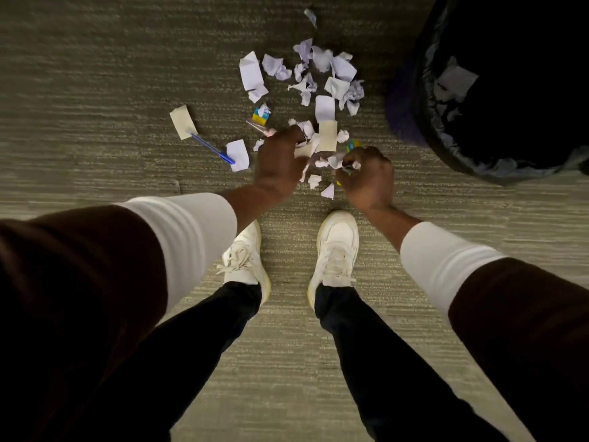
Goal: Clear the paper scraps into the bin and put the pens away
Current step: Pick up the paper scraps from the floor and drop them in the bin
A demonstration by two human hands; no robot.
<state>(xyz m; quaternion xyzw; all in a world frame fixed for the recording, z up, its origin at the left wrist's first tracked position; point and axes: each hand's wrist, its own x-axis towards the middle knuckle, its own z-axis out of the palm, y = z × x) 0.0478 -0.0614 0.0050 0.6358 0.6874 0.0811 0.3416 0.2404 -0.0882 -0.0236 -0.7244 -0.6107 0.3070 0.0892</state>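
Nearest the camera, at the bottom of the frame, my white shoes (334,250) stood apart on the carpet (95,90), planted just short of the mess so I could bend over it without treading on anything. Both arms reached down past them into the middle of the frame.

My left hand (280,161) was curled closed around a clump of paper, with what looked like a pale, clear-barrelled pen (258,127) poking out past the knuckles toward the upper left; I could not tell for certain whether the hand held it or merely lay over it. My right hand (366,177) was closed on a small wad of white scraps with something yellow and green in it. I judged I was working both hands at once to gather handfuls, which saved trips to the bin.

Just left of my left hand, the blue pen (212,148) lay slanted on the carpet, one end touching a cream sticky note (183,122) and the other resting on a white scrap. It sat apart from the heap, easy to lift separately later.

Beyond my hands, the paper scraps (318,78) spread in a loose cluster across the upper middle of the frame, crumpled and torn, with one stray near the top edge. A small yellow and blue wrapper (260,117) lay among them.

Farthest, at the upper right, the black-lined bin (424,100) stood near the heap, with some paper already inside. Most of the clearing was still to do.
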